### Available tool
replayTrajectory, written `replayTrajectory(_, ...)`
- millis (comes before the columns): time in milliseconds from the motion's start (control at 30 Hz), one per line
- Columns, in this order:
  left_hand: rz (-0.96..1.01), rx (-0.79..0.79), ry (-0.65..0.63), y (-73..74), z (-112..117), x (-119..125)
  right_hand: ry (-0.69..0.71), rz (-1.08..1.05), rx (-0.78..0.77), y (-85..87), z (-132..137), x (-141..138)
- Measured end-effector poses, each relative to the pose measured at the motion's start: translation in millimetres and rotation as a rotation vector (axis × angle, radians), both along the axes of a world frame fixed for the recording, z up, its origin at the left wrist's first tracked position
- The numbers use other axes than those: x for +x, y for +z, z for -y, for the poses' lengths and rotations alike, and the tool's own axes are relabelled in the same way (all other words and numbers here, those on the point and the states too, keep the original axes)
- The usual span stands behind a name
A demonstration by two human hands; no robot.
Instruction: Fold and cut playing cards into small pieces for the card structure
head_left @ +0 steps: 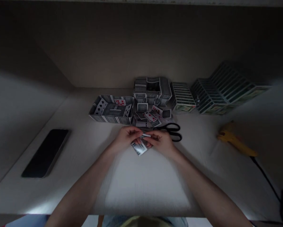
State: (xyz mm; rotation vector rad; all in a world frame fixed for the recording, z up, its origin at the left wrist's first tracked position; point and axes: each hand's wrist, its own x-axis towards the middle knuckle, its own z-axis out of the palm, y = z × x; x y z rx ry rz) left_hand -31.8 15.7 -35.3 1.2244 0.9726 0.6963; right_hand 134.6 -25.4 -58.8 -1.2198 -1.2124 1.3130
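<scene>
My left hand (126, 137) and my right hand (162, 142) meet over the middle of the white table (141, 186), fingers pinched together on a folded playing card (139, 147). The card hangs tilted between the two hands, its patterned back showing. Just beyond the hands lies a loose heap of cut and folded cards (153, 116). Black-handled scissors (173, 131) lie right behind my right hand.
An open tray built of cards (111, 109) stands back left, a taller card box (152, 87) behind the heap. Card-built ribbed structures (217, 91) sit at the back right. A yellow glue gun (236, 140) with a black cord lies right; a dark phone (46, 153) left.
</scene>
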Motion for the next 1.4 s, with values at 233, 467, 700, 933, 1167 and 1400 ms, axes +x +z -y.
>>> replayTrajectory(233, 0.184, -0.009, 0.039, 1.2, -1.1, 4.1, 0.004, -0.213, -0.166, 18.4, -3.9, 0.7)
replayTrajectory(467, 0.253, -0.112, 0.035, 0.1, -0.8, 5.5, 0.142, -0.313, -0.28, 22.3, -1.9, 2.9)
replayTrajectory(700, 0.344, -0.284, -0.182, 2.0, 3.4, 3.2, 0.37, -0.441, -0.333, 18.4, 3.1, -2.2)
replayTrajectory(933, 0.296, -0.208, -0.203, 5.0, 1.9, 2.8, 0.305, -0.418, -0.299, 18.7, 3.5, -4.7)
replayTrajectory(1167, 0.182, -0.106, -0.121, 0.8, 3.3, 5.9, 0.174, -0.262, -0.241, 19.2, 6.9, -10.3)
replayTrajectory(1400, 0.173, -0.068, -0.105, 0.7, 6.0, 8.5, 0.177, -0.278, -0.247, 22.0, 5.4, -9.4)
